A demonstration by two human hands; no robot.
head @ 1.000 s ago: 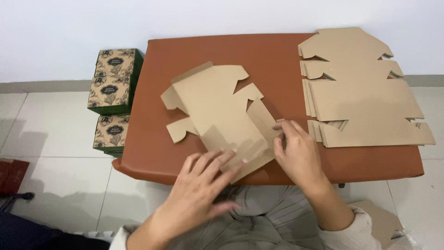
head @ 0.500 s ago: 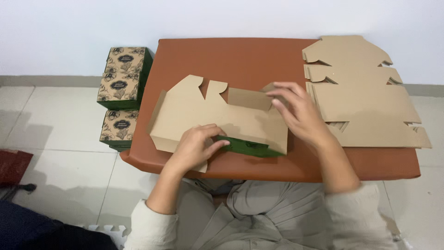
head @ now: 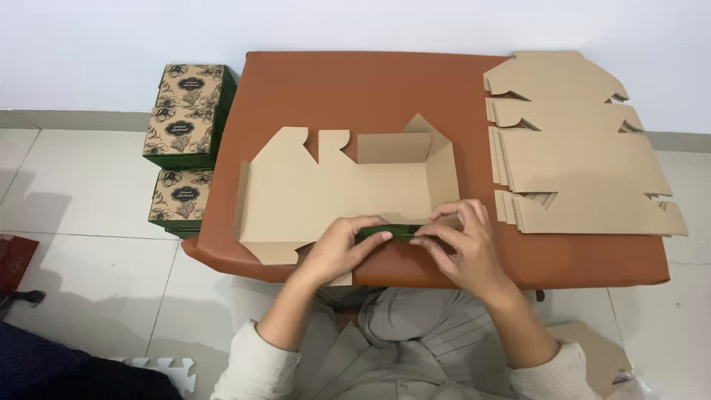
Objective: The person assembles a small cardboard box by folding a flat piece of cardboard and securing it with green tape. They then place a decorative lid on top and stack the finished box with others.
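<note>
We see a die-cut cardboard box blank (head: pixel 333 189) lying brown side up on the rust-brown padded desk (head: pixel 370 85), its far and right walls already raised and its left part flat, with notched tabs pointing toward the wall. Our left hand (head: pixel 342 248) and right hand (head: pixel 463 248) meet at the near edge of the blank, where both sets of fingers are curled and pinched onto a folded-over flap (head: pixel 391 232) that shows the green printed side. The left fingers (head: pixel 370 226) close on its left end and the right fingers (head: pixel 444 226) on its right end, so the hands cover most of that flap and we cannot make out how far it is folded. Just right of the blank, near but apart from it, a stack of flat unfolded blanks (head: pixel 578 159) lies fanned along the desk's right side, reaching out over the far and right edges. On the tiled floor (head: pixel 81 185) to the left of the desk, two finished boxes (head: pixel 185 148) with floral tops and green sides stand one behind the other, the nearer one partly hidden by the desk's edge. Another piece of cardboard (head: pixel 596 355) lies on the floor at lower right, perhaps one more blank, half hidden by our right sleeve. A dark shape at lower left is cut off by the frame.
</note>
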